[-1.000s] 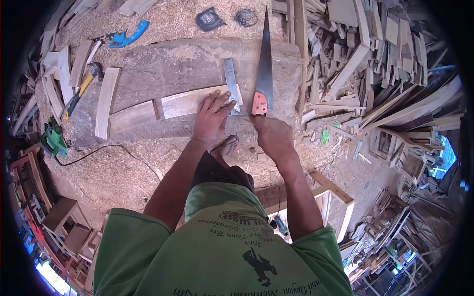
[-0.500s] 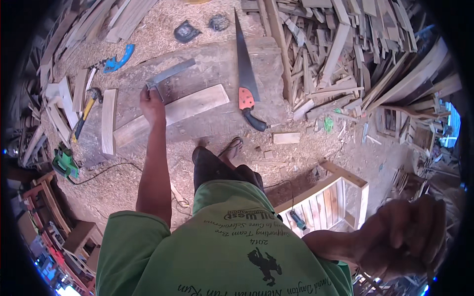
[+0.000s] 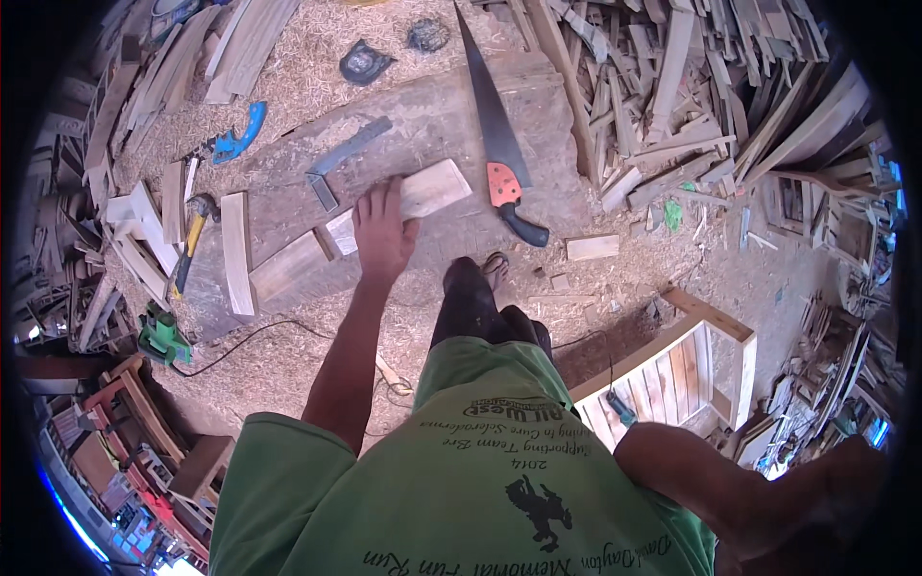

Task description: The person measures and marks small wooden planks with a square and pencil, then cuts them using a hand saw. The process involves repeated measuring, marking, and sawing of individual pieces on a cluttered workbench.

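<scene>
My left hand (image 3: 384, 230) is closed over a pale wooden board (image 3: 437, 190), fingers across its top and thumb at the near edge. Left of it, a second length of wood (image 3: 290, 266) lies in line, with a step where the two pieces part. Just beyond my hand, a metal try square (image 3: 348, 151) rests flat on the broad wooden work surface (image 3: 423, 125). To the right lies a handsaw (image 3: 492, 120) with an orange and black handle. My right hand (image 3: 816, 499) is raised at the lower right, dark, its fingers not readable.
A hammer (image 3: 194, 240), a narrow board (image 3: 237, 252) and a blue-handled tool (image 3: 240, 136) lie at left. A green power tool (image 3: 163, 336) trails a cord. Scrap wood (image 3: 663, 86) is heaped at right; a slatted wooden frame (image 3: 663, 370) stands nearer.
My left hand has let go of the try square and moved right onto the board. The board now shows as two offset pieces. My right hand has shifted lower, and the view has shifted.
</scene>
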Tool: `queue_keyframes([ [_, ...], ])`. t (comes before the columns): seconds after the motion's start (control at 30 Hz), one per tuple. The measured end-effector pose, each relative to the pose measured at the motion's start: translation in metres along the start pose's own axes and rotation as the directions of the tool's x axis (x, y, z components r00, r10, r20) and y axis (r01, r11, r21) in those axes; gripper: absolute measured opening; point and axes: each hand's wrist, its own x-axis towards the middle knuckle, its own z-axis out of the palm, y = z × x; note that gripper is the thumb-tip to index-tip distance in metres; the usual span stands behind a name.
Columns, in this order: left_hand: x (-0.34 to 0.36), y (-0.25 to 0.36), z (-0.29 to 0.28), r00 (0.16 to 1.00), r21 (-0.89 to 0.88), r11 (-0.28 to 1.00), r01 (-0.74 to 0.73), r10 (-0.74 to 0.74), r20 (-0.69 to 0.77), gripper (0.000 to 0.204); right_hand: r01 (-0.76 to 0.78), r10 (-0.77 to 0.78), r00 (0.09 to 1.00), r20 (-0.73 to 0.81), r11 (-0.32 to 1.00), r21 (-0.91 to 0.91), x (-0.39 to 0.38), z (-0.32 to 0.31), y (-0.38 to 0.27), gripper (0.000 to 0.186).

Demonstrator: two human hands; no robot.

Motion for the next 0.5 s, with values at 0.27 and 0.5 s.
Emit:
queue_keyframes([
  [0.27,-0.008,0.008,0.008,0.993,0.056,0.997,-0.055,0.060,-0.100,0.083,-0.514,0.551,0.794,-0.258,0.381,-0.769,-0.061,-0.079,0.294,0.062],
  [0.5,0.010,-0.018,0.006,0.995,-0.101,0.992,-0.073,0.080,0.065,0.092,-0.004,0.532,0.845,-0.065,-0.116,-0.993,-0.134,-0.125,0.398,0.092],
])
